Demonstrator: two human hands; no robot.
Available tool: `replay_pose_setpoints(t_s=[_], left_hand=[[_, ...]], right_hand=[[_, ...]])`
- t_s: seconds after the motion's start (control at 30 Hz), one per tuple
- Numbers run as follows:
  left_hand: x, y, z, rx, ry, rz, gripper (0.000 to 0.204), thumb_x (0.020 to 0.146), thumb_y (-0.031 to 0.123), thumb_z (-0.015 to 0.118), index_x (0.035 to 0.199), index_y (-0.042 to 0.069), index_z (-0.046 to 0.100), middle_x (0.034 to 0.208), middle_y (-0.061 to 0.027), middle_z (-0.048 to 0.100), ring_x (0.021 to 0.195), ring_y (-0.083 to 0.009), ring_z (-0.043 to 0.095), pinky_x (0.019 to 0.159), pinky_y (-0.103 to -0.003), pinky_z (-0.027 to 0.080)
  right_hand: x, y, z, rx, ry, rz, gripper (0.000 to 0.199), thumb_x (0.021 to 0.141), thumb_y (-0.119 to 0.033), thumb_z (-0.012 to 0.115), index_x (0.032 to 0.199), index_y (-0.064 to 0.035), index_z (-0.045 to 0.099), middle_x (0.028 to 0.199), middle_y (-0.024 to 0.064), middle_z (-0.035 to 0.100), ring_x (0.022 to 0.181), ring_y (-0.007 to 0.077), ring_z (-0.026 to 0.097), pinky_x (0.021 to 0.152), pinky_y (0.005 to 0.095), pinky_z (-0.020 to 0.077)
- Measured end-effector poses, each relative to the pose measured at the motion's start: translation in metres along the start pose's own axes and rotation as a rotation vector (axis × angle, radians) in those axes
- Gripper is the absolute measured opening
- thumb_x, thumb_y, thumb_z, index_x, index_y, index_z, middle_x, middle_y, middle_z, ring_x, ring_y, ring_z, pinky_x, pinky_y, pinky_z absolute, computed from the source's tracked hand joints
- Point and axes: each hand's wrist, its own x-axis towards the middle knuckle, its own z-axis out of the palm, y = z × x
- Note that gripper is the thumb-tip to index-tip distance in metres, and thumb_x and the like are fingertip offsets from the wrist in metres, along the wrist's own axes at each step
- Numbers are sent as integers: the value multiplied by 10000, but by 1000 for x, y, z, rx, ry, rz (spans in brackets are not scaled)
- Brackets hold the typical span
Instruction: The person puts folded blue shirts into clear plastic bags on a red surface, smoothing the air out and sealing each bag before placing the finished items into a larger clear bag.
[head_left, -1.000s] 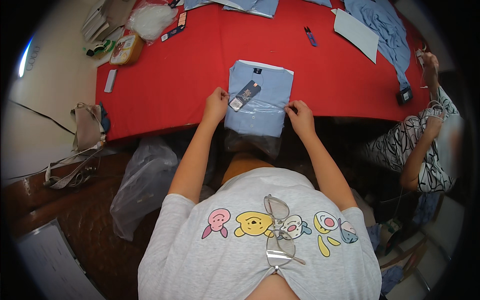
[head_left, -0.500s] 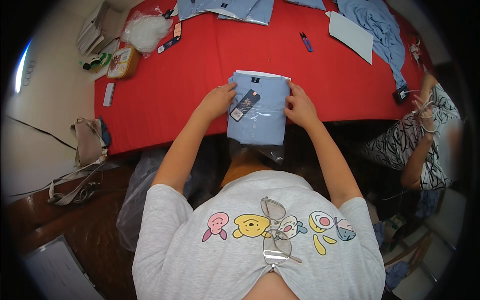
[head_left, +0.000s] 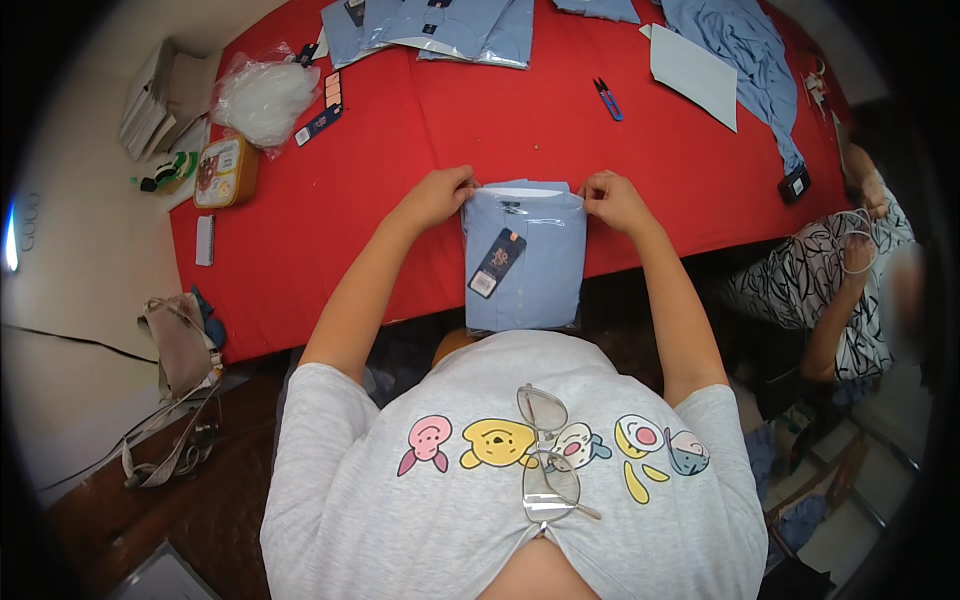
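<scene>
A folded light blue shirt (head_left: 548, 268) lies at the table's near edge, its lower part overhanging toward my body. A clear plastic bag (head_left: 545, 212) encloses most of it, with the mouth near the collar. White card and some blue cloth show just past the mouth. Through the film I see a dark hang tag (head_left: 497, 262) slanting across the front. My left hand (head_left: 443, 196) pinches the bag at its upper left corner. At the upper right corner my right hand (head_left: 612, 203) has its fingers closed on the bag edge.
Bagged blue shirts (head_left: 455, 35) lie at the far side of the red table (head_left: 350, 220). Blue-handled thread snips (head_left: 607, 100), white card sheets (head_left: 693, 78) and loose blue cloth (head_left: 740, 65) are to the right. A yellow box (head_left: 225, 172) and plastic bags (head_left: 265, 95) sit left. Another person (head_left: 830, 280) holds a white cord.
The bag has come up over the shirt to near the collar. Shirt and bag have shifted toward my body, and both hands now grip the bag's upper corners.
</scene>
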Motion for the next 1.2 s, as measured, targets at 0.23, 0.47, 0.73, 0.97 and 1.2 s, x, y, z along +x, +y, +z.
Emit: replay_pose_setpoints(t_s=[0.23,0.47,0.73,0.97,1.2], left_hand=[[14,-24,2,-295,109,-131,183,1092,196,623,1044,20,614,872,-111,732,807,-169,687,726,-344,530],[-24,33,-86,-277,-62,9,167,1090,176,625,1052,14,614,906,-99,737,874,-151,710,804,-327,557],[-93,151,-207,101,641,539,109,1067,126,650,1052,18,647,1101,-74,793,999,-195,728,934,-362,552],[-169,137,-175,227,788,651,107,958,90,754,972,28,667,1027,-78,778,982,-287,735,876,-418,559],[-242,14,-73,110,183,69,213,932,242,788,956,42,720,986,-108,770,966,-327,726,874,-434,555]], right_hand=[[15,12,13,351,118,173,41,896,-41,692,896,-21,657,862,55,736,844,117,655,761,259,507],[-8,-89,-48,354,187,-147,33,919,-32,698,950,-25,687,1227,97,737,1039,131,666,883,291,518],[-25,-235,-133,91,599,-671,34,920,12,716,943,5,692,1201,103,754,994,153,694,872,310,555],[-63,-255,-82,-68,604,-788,101,833,61,748,883,0,684,1133,124,751,1024,253,743,870,341,592],[-132,-147,46,-312,249,-442,120,832,-118,791,868,-42,705,1061,116,749,956,326,708,866,437,547]])
